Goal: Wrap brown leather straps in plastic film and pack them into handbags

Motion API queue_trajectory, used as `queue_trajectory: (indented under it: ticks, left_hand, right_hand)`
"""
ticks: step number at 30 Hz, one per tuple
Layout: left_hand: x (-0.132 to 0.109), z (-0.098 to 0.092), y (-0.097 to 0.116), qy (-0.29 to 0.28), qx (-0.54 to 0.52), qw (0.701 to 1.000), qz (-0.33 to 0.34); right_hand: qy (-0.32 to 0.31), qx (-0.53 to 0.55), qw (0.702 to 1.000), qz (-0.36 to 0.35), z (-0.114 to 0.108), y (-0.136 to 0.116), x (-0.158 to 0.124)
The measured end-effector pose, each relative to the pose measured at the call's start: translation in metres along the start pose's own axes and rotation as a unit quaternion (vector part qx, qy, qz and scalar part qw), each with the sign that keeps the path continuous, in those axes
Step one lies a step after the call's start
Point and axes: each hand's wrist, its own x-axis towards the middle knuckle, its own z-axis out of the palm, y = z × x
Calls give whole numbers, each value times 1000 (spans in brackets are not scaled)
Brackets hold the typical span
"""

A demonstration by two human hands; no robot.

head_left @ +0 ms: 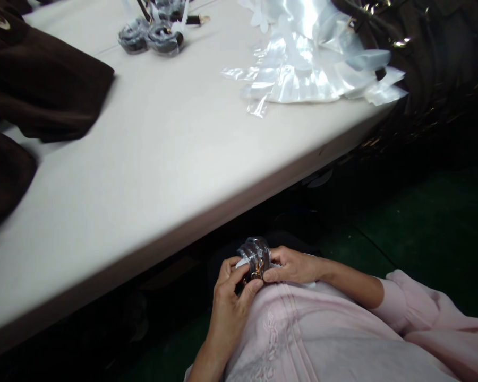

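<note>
In front of my body, below the table edge, both hands hold a coiled dark strap (255, 250) wrapped in clear plastic, with gold-coloured metal clasps (257, 269) showing on its near side. My left hand (231, 291) grips it from the left, thumb and fingers closed near the metal parts. From the right, my right hand (292, 265) pinches the coil, its thumb close to the clasp. Something white shows between the left fingers and the coil; I cannot make out what it is.
A white table (143, 143) runs diagonally across the view. Similar plastic-wrapped coiled straps (165, 40) lie at its far side. Clear plastic bags (302, 63) are spread at the right end, beside dark items with gold fittings (414, 48). Dark brown bags (43, 79) lie on the left.
</note>
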Motion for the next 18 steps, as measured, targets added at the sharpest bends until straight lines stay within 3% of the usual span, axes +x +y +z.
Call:
queue_trajectory:
  ticks: [5, 9, 12, 15, 18]
  left_hand:
    - [10, 4, -10, 39, -105, 993, -38]
    - [14, 5, -12, 49, -179, 981, -61]
    - [13, 10, -10, 100, -212, 967, -102]
    - [10, 16, -8, 166, -213, 956, -118]
    - [7, 19, -5, 203, -161, 963, -77]
  right_hand:
    - [22, 90, 993, 67, 2, 4, 2]
    - [19, 119, 991, 56, 2, 3, 6]
    - [26, 125, 990, 52, 2, 2, 7]
    - [44, 136, 989, 49, 3, 3, 7]
    - [60, 144, 986, 50, 5, 2, 8]
